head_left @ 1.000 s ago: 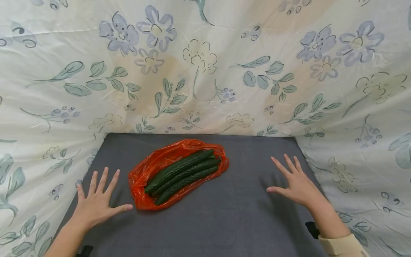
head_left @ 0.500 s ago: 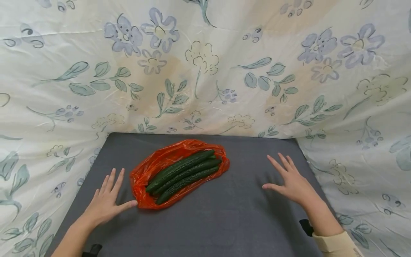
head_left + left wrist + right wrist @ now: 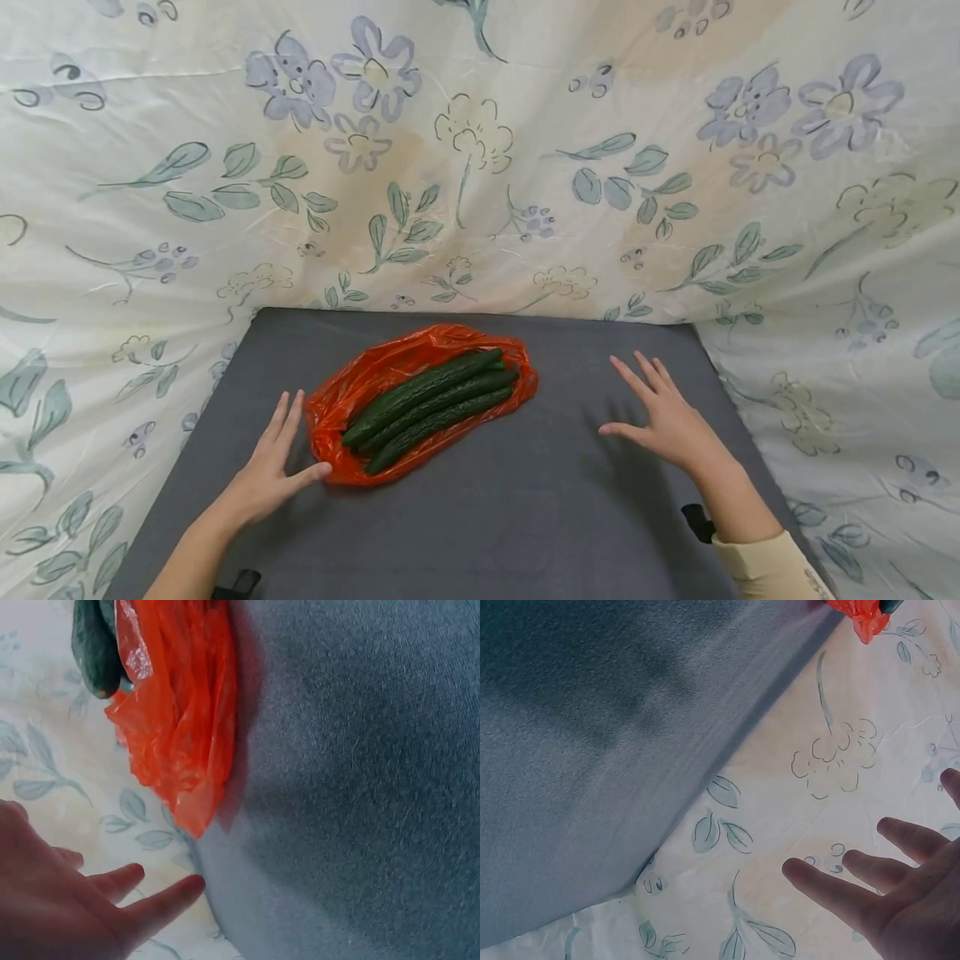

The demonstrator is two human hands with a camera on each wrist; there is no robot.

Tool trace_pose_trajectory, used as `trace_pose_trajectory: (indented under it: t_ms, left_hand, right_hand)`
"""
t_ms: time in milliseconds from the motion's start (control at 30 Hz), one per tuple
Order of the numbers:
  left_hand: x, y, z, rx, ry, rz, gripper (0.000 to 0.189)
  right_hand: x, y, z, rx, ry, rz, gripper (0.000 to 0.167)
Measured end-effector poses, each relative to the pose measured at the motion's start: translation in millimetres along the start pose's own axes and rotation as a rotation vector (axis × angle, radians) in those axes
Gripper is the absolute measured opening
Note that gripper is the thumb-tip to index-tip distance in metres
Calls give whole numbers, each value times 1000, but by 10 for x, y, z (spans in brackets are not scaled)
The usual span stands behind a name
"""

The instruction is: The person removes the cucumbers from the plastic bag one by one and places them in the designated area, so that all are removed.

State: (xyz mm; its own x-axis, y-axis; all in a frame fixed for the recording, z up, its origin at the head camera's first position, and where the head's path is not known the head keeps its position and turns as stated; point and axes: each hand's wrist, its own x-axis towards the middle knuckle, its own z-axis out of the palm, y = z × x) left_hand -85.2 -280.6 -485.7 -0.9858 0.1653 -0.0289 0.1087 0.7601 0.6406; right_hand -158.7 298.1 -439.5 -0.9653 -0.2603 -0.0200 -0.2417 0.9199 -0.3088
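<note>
Several dark green cucumbers (image 3: 431,404) lie side by side in an opened red plastic bag (image 3: 352,379), left of the table's middle. My left hand (image 3: 262,479) is at the bag's left end with fingers extended, its thumb tip overlapping the bag's near-left edge in the head view. Over the right part of the table is my right hand (image 3: 667,421), fingers spread and holding nothing, well apart from the bag. In the left wrist view the crumpled bag end (image 3: 184,727) and a cucumber tip (image 3: 96,652) show beyond the fingers.
The dark grey table top (image 3: 525,517) carries the bag. A pale cloth with flowers and leaves (image 3: 480,167) hangs behind it and along both sides. Black straps (image 3: 697,523) sit at the wrists, and a cream sleeve (image 3: 768,567) covers the right forearm.
My left hand has moved right to the bag's end, its fingers drawing closer together. My right hand has shifted left, toward the bag. The bag and cucumbers stay put.
</note>
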Motion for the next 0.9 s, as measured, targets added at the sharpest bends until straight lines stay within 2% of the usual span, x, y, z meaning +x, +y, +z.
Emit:
trace_pose_trajectory:
  t_ms: [433,733,900]
  left_hand:
    - [-6,-65,189,-223,87,130,101]
    - [-12,-90,228,-239,88,136,95]
    - [7,-122,242,-224,82,95,86]
  right_hand:
    - [68,-67,38,7,-5,6,114]
    - [134,-116,74,27,5,-22,112]
    - [158,-112,90,40,10,-40,112]
